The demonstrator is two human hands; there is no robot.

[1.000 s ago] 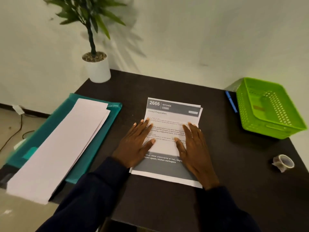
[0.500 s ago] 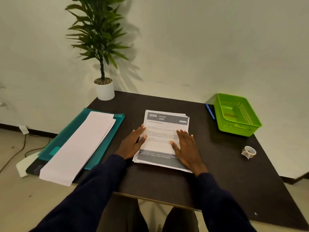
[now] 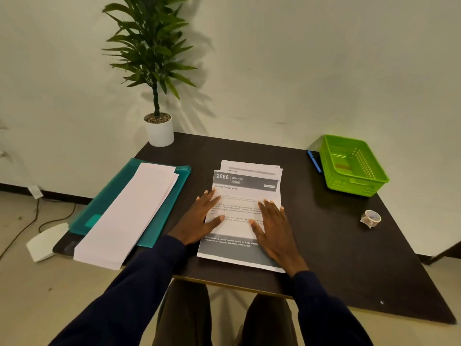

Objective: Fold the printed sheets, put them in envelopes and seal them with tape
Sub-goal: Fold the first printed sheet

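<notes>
A stack of printed sheets (image 3: pixel 245 196) with a grey "2666 KITCHEN" header lies in the middle of the dark table (image 3: pixel 324 245). My left hand (image 3: pixel 200 219) rests flat on the stack's left edge, fingers straight. Flat on the right half of the top sheet lies my right hand (image 3: pixel 274 229), fingers spread. The top sheet sits a little lower than those beneath it. Long white envelopes (image 3: pixel 129 213) lie stacked on a teal folder (image 3: pixel 109 196) at the left. A small roll of clear tape (image 3: pixel 371 218) sits at the right.
A green plastic basket (image 3: pixel 351 166) stands at the back right with a blue pen (image 3: pixel 314 161) beside it. A potted plant (image 3: pixel 159 128) occupies the back left corner. A white object (image 3: pixel 45 242) pokes out beyond the table's left edge, and a cable runs on the floor.
The camera has pulled back and tilted up, so more wall and plant show. Both hands stay flat on the stack; the top sheet has slid slightly toward me, exposing sheets beneath.
</notes>
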